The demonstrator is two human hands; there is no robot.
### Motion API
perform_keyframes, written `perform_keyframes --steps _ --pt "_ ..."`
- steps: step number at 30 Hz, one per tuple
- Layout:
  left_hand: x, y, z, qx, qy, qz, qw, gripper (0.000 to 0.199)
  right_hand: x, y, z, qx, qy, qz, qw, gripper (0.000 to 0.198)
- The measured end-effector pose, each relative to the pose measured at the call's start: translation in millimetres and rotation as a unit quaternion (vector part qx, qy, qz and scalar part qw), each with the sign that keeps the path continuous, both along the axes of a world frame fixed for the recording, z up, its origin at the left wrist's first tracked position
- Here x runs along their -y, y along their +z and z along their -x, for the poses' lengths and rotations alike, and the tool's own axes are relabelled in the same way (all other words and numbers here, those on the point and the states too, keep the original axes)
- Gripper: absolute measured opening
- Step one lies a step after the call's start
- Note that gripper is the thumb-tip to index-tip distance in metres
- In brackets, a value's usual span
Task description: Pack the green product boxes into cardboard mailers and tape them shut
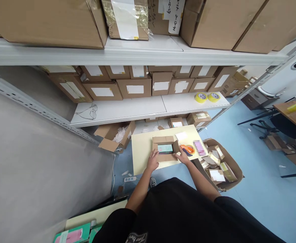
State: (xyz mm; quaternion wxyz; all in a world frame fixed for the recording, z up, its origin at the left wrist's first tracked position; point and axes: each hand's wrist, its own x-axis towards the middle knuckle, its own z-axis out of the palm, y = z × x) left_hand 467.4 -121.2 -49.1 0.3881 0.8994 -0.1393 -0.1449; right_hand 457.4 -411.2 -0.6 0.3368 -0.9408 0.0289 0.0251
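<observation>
We touch the open carton (166, 157) on the table (140, 148), a teal box (165, 148) inside it: left hand (153, 160) at its near left corner, right hand (183, 157) at its near right. Whether our fingers pinch it, we cannot tell.

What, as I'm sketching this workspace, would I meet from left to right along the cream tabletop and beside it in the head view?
Flapped carton with crumpled white material, left hand, turquoise box inside small open carton, right hand, large bin of small boxes.

the box (167, 157) is matt cardboard, the shelf (127, 107) smooth metal.
</observation>
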Motion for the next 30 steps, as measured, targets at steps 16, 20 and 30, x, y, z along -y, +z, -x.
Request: perform_keyframes --steps 16,20,30 --pt "0 4.9 -34 -0.005 0.225 0.026 0.974 0.075 -13 -39 -20 -0.026 -0.205 -0.041 0.978 0.060" --pt "4 7.3 -72 -0.077 0.210 0.068 0.972 0.106 -12 -45 -20 -0.107 -0.249 -0.029 0.962 0.069" --pt "6 1.2 -104 -0.141 0.274 0.205 0.929 0.057 -10 -54 -22 -0.097 -0.219 -0.019 0.971 0.089"
